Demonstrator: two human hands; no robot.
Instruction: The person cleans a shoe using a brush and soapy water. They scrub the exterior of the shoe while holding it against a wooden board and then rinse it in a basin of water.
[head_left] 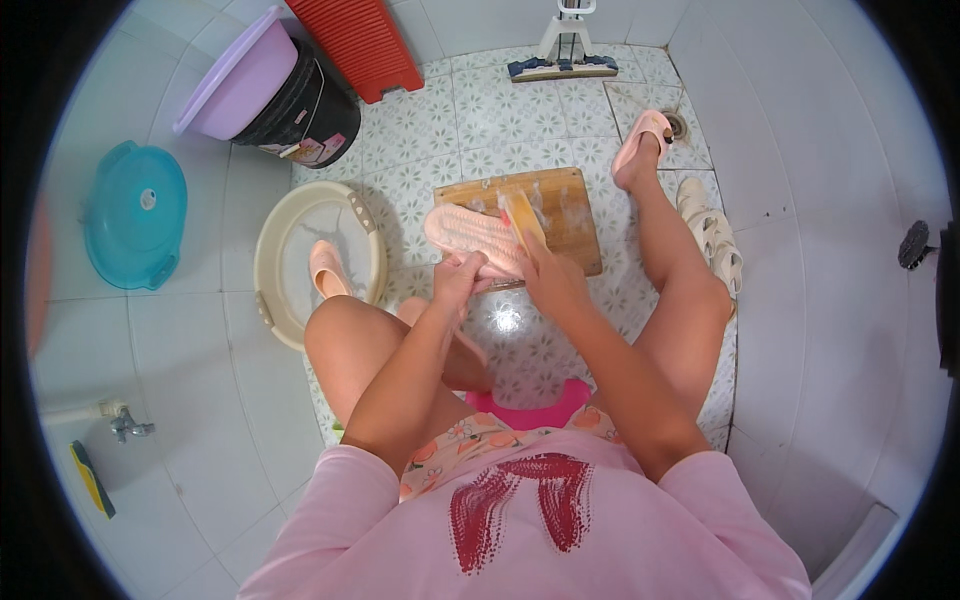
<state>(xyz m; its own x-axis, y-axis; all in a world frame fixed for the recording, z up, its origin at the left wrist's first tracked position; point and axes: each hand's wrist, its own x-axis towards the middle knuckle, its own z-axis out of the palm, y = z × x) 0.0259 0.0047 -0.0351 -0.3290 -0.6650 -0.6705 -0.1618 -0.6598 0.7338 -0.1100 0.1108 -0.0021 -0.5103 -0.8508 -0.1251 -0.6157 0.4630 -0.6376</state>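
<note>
Head view, centre frame: left hand (pixel 459 280) is gripping pink slipper (pixel 464 229) by its near edge; right hand (pixel 546 274) is clasping yellow brush (pixel 522 218) alongside. Slipper is presumably handling light, flexible, slippery; rim is offering best hold. Sudsy wooden board (pixel 574 215) is lying beneath and beyond.

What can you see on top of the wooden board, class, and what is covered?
White suds lie on the wooden board. The left hand holds a pink slipper partly over it, the right hand a yellow brush. The surface beneath them cannot be seen.
</note>
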